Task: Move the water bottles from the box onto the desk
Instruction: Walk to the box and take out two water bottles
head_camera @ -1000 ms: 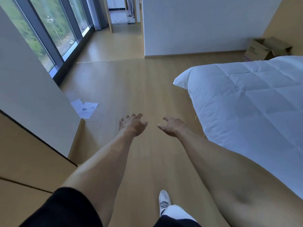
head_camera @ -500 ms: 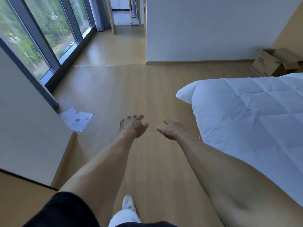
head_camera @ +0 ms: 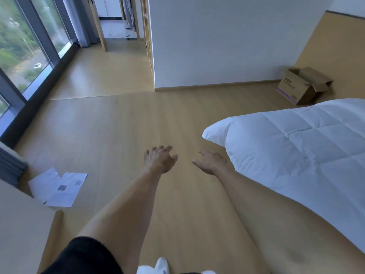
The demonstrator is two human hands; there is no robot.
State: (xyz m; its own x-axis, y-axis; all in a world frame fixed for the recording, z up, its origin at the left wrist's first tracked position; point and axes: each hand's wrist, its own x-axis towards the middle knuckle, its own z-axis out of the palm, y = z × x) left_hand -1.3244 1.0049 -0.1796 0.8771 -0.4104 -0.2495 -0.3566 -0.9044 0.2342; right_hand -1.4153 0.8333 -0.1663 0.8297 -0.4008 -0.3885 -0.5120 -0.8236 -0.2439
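My left hand (head_camera: 159, 160) and right hand (head_camera: 212, 162) reach forward empty, fingers loosely spread, the cardboard box (head_camera: 302, 86) far ahead beside the bed (head_camera: 296, 147).

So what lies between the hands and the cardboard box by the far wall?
In the head view, bare wooden floor, with the near corner of the white duvet jutting in from the right. Left hand and right hand hold nothing; the box stands open.
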